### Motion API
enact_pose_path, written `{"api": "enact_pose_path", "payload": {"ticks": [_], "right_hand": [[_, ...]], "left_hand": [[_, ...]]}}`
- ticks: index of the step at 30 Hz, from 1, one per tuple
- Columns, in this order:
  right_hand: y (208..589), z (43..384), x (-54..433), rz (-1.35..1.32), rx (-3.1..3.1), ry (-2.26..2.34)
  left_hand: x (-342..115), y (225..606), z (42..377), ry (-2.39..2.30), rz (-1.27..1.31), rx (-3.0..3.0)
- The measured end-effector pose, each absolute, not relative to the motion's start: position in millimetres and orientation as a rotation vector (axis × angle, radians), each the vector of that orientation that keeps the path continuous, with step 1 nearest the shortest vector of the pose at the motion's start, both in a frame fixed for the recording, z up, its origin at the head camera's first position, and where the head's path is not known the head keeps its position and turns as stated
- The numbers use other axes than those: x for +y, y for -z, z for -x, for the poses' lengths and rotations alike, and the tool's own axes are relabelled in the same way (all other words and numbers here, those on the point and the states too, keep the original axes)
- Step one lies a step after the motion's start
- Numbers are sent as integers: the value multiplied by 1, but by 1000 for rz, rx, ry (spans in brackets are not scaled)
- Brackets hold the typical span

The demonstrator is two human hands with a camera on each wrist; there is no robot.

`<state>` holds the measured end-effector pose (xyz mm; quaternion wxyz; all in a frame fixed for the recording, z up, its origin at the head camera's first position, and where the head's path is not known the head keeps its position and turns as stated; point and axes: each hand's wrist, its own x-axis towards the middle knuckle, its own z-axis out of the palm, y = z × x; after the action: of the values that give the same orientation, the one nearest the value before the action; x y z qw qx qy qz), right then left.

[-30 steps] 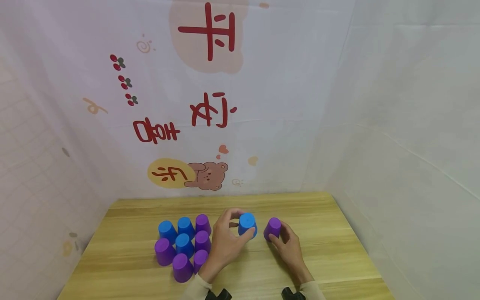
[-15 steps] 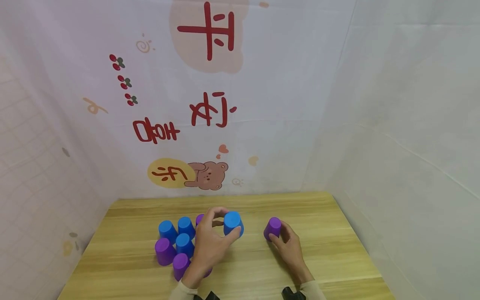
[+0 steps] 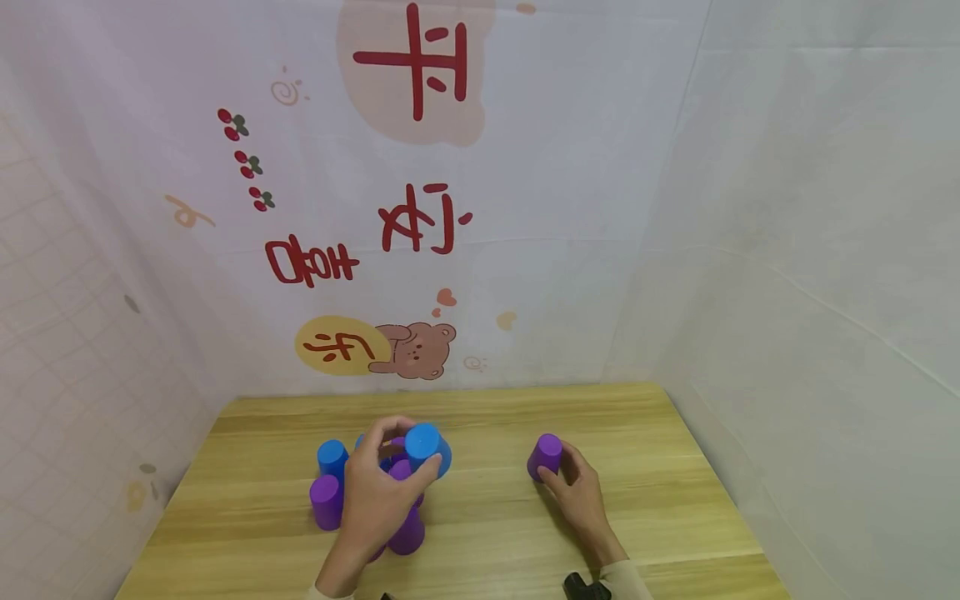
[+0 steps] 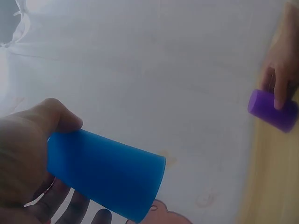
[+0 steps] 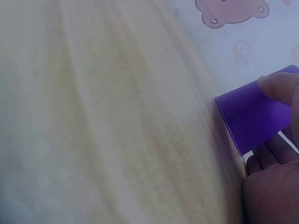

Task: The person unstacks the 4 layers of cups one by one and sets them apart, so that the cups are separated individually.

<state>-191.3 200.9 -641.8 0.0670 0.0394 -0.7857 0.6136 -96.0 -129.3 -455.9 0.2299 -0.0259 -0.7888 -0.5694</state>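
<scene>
My left hand (image 3: 375,492) grips a blue cup (image 3: 423,446) upside down between thumb and fingers, raised over the right side of a group of cups. The left wrist view shows the blue cup (image 4: 107,172) held around its side, thumb on one side and fingers on the other. On the right, my right hand (image 3: 581,496) holds a purple cup (image 3: 545,458), also bottom up, low at the table. In the right wrist view the rim of this purple cup (image 5: 254,114) is right at the table surface, with my thumb on its side.
Several upturned cups stand grouped at the left, among them a blue cup (image 3: 332,458) and a purple cup (image 3: 326,502); my left hand hides part of them. The wooden table (image 3: 637,417) is bounded by a white printed cloth (image 3: 562,250) behind and at both sides.
My left hand has carried the blue cup leftward, from near the purple cup in my right hand to over the group. The right hand has stayed in place.
</scene>
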Motion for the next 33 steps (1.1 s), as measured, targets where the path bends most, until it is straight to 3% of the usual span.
{"api": "enact_pose_path", "payload": {"ticks": [9,33], "right_hand": [[641,190,201,-117,-2365,-1860],[642,189,200,-112,-2358,-1851]], "left_hand": [[-156,451,77,1560,-120,-2234],[-230,456,54,1440,-325,-2284]]}}
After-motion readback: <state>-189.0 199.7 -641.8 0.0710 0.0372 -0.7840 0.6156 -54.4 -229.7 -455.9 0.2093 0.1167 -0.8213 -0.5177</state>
